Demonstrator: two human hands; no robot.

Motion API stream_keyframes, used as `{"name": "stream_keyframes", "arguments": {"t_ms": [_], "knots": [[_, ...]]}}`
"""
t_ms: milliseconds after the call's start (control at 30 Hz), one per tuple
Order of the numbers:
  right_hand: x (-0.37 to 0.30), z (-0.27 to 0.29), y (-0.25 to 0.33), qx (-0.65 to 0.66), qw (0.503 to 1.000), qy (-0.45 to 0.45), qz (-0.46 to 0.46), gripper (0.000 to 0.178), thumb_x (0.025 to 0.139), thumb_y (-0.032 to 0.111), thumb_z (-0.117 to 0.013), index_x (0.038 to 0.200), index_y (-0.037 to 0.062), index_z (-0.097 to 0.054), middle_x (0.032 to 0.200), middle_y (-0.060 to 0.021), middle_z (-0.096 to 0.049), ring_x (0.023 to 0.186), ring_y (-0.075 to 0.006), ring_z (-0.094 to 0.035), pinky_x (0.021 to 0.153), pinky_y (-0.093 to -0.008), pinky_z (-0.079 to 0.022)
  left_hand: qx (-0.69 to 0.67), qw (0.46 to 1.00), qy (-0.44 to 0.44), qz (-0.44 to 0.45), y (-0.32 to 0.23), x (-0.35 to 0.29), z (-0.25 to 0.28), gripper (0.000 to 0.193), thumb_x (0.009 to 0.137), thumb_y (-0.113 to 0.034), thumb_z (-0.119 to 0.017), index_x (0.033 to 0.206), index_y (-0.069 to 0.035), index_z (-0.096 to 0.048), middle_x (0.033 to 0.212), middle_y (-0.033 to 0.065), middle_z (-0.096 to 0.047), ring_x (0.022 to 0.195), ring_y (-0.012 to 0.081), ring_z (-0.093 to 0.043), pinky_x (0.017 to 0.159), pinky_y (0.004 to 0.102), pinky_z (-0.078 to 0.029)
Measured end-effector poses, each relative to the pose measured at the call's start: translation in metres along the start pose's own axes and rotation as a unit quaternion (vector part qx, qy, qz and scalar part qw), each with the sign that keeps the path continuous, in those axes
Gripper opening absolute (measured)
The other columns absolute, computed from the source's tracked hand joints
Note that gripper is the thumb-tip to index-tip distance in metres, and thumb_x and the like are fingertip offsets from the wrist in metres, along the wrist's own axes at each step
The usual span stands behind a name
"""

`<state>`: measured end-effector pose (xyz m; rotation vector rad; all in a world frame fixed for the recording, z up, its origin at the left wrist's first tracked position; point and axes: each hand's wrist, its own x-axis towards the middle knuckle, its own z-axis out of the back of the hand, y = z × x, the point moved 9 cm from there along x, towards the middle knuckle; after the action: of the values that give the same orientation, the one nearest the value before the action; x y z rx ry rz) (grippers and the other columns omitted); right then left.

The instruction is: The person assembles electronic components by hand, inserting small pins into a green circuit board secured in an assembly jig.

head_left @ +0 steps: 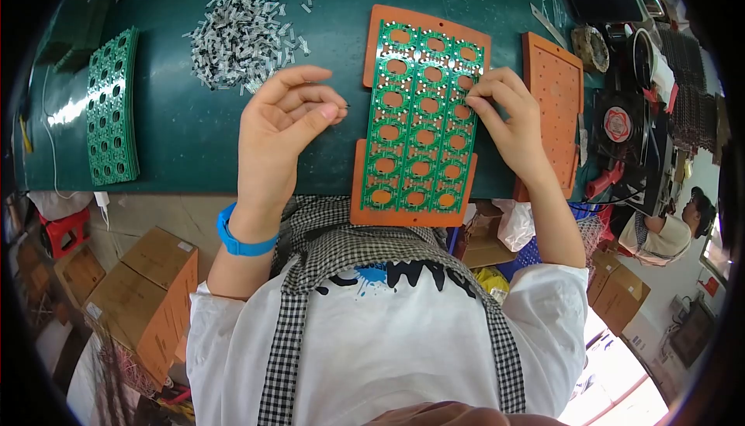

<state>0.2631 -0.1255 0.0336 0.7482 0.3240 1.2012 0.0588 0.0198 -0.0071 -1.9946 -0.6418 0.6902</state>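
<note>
A green circuit board panel (pixel 407 118) with rows of oval cutouts lies on an orange fixture plate (pixel 361 185). My right hand (pixel 508 116) is at the panel's right edge, thumb and forefinger pinched together over it; what they hold, if anything, is too small to make out. Left of the panel, above the table, my left hand (pixel 291 112) is closed in a pinch. A tiny dark-tipped part (pixel 347 105) sticks out from its fingertips. Beyond that hand is a heap of small clear-and-dark components (pixel 237 34), with a few strays at its right.
A stack of green panels (pixel 114 112) stands at the left on the green table (pixel 182 143). Right of my right hand lies another orange fixture (pixel 555 77), with a metal blade (pixel 549 25) behind it. Tape rolls and tools crowd the right side; another person (pixel 667 232) sits there.
</note>
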Motion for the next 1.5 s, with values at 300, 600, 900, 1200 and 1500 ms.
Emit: {"name": "stream_keyframes", "arguments": {"t_ms": [300,600,900,1200,1500], "knots": [[-0.018,0.001,0.026,-0.174,0.971,-0.05,0.159,0.024,0.073,0.007,-0.075,0.096,0.0046,-0.069,0.091,-0.007,-0.062,0.081,-0.0239,-0.061,0.068,-0.0328,-0.05,0.009,0.999,0.052,0.001,0.003,-0.014,-0.03,0.043,0.081,0.014,-0.059,0.122,0.005,-0.051,0.109,0.0111,-0.055,0.09,0.0145,-0.064,0.083,0.0246,-0.053],[-0.03,-0.017,0.084,0.044,0.993,0.016,0.106,0.028,0.069,0.007,-0.078,0.094,0.0047,-0.068,0.09,-0.0075,-0.064,0.081,-0.0237,-0.061,0.068,-0.0329,-0.049,0.118,0.986,0.115,-0.034,0.011,-0.039,-0.074,0.047,0.079,0.014,-0.06,0.122,-0.002,-0.054,0.12,0.0119,-0.047,0.088,0.0138,-0.065,0.078,0.0262,-0.055],[-0.029,0.0,0.025,0.013,1.0,0.01,-0.026,0.008,0.081,0.0,-0.065,0.089,0.0006,-0.061,0.089,-0.0106,-0.061,0.082,-0.0259,-0.06,0.072,-0.0335,-0.048,0.628,0.733,-0.058,-0.254,-0.038,-0.026,-0.03,0.029,0.07,-0.016,-0.077,0.094,-0.009,-0.062,0.092,0.0072,-0.057,0.087,0.0288,-0.054,0.073,0.0405,-0.04],[-0.025,-0.005,0.022,-0.033,0.998,0.046,0.016,0.007,0.083,0.001,-0.063,0.087,0.0001,-0.057,0.092,-0.0107,-0.056,0.09,-0.0286,-0.056,0.077,-0.0367,-0.045,0.696,0.681,-0.07,-0.216,-0.038,-0.018,-0.004,0.014,0.075,-0.01,-0.072,0.082,-0.007,-0.061,0.085,0.0057,-0.054,0.083,0.0255,-0.05,0.073,0.0388,-0.039],[-0.026,-0.007,0.022,-0.031,0.999,0.025,0.016,0.008,0.082,0.001,-0.064,0.087,0.0,-0.057,0.089,-0.0109,-0.056,0.087,-0.0286,-0.056,0.075,-0.0362,-0.046,0.525,0.811,-0.032,-0.257,-0.045,-0.026,-0.015,0.012,0.083,0.004,-0.061,0.093,-0.002,-0.064,0.087,0.0091,-0.061,0.076,0.0236,-0.058,0.066,0.0318,-0.046]]}}
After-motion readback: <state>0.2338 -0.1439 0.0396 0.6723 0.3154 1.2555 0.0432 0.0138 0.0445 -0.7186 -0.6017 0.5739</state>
